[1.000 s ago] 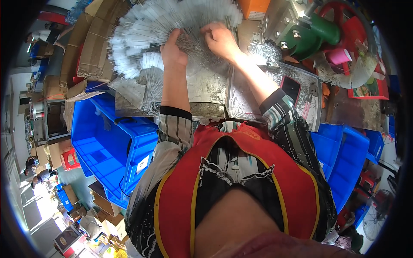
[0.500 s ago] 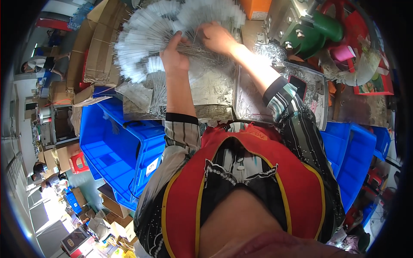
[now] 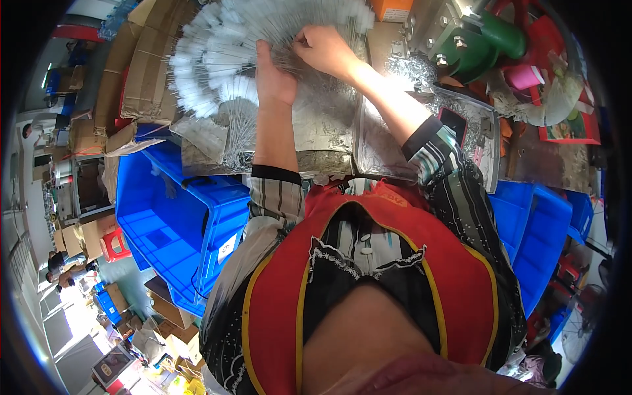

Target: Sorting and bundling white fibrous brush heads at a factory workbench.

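Observation:
A wide fan of thin wire-stemmed brushes with white bristle heads (image 3: 217, 56) covers the far part of the worktable. My left hand (image 3: 275, 82) is among the stems at the fan's near side, its thumb pointing up and its fingers curled round some of them. To its right, my right hand (image 3: 322, 47) is closed in a pinch over the stems. What lies between its fingertips is too small to make out. A bundle of bare wire stems (image 3: 242, 128) sits left of my left wrist.
A green machine (image 3: 484, 49) with bolts stands at the far right, with loose metal bits (image 3: 411, 72) beside it. A dark phone (image 3: 453, 125) lies in a metal tray (image 3: 488, 141). Blue bins (image 3: 164, 217) flank me. Cardboard (image 3: 148, 66) stands at the left, and a pink cup-like item (image 3: 525, 77) at the right.
My right hand has moved a little left and farther away, and its fingers have drawn into a tighter pinch. My left hand has shifted slightly right, staying at the stems.

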The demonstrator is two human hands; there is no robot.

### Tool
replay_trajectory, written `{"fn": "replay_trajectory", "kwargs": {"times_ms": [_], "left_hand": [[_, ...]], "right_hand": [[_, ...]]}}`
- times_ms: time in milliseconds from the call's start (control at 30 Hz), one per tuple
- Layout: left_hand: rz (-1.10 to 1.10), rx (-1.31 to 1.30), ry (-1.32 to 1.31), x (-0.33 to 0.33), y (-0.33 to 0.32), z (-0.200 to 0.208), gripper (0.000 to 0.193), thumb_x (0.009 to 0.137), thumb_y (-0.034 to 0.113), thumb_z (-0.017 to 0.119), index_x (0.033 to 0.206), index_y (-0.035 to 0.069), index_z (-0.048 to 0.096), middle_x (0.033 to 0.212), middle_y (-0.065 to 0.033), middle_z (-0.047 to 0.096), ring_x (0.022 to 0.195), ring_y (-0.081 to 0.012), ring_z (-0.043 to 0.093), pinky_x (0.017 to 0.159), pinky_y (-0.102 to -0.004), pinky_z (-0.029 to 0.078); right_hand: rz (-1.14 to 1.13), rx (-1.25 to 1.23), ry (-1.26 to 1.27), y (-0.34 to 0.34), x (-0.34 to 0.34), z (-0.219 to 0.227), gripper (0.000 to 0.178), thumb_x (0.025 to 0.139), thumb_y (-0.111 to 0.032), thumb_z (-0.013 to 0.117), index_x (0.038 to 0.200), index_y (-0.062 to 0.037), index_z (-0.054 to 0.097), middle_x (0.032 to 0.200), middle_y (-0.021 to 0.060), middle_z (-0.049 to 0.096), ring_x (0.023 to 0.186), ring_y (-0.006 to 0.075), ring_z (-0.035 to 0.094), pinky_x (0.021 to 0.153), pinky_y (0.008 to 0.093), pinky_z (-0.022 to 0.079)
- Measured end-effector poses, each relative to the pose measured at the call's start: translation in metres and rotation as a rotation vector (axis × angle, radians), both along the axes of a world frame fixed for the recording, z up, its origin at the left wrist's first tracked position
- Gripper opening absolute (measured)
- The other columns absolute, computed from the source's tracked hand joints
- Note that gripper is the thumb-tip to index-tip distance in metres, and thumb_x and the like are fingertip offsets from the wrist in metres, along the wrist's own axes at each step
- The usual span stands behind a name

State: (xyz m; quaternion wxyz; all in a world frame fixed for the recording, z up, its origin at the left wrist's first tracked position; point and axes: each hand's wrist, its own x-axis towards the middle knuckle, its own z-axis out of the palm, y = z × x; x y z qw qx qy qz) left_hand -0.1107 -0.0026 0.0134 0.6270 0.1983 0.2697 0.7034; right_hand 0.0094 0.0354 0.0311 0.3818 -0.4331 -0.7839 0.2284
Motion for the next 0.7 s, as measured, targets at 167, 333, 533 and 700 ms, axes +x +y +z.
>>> {"fn": "replay_trajectory", "kwargs": {"times_ms": [167,333,533,700], "left_hand": [[0.085,-0.156,0.187,0.010,-0.003,-0.008,0.042,0.076,0.013,0.061,0.108,-0.007,0.042,0.104,-0.0122,0.051,0.093,-0.0225,0.051,0.077,-0.0329,0.044],[0.220,-0.180,0.121,-0.010,0.000,-0.014,0.014,0.076,0.003,0.056,0.088,-0.002,0.053,0.083,-0.0103,0.057,0.074,-0.0215,0.055,0.066,-0.0324,0.046],[0.097,-0.140,0.000,-0.005,-0.004,-0.005,0.018,0.072,-0.004,0.057,0.089,-0.001,0.053,0.083,-0.0119,0.057,0.072,-0.0237,0.053,0.067,-0.0352,0.045],[0.062,-0.074,0.141,-0.005,-0.001,-0.012,0.024,0.069,-0.008,0.059,0.092,-0.006,0.052,0.083,-0.0123,0.057,0.073,-0.0237,0.054,0.068,-0.0345,0.045]], "right_hand": [[0.126,0.119,-0.214,-0.023,-0.010,-0.004,0.021,0.071,-0.017,0.050,0.072,0.0028,0.056,0.075,0.0203,0.057,0.071,0.0360,0.054,0.065,0.0402,0.044],[-0.107,0.022,0.023,-0.027,-0.004,0.010,0.026,0.070,-0.022,0.049,0.066,0.0019,0.058,0.071,0.0216,0.057,0.069,0.0352,0.057,0.064,0.0409,0.046],[-0.012,-0.385,-0.088,0.011,0.012,-0.026,0.040,0.066,-0.034,0.058,0.074,0.0056,0.059,0.076,0.0235,0.058,0.076,0.0332,0.058,0.067,0.0373,0.045],[0.025,-0.595,0.213,0.012,-0.001,-0.034,0.027,0.063,-0.018,0.064,0.075,0.0061,0.060,0.073,0.0185,0.060,0.069,0.0232,0.059,0.063,0.0320,0.045]]}}
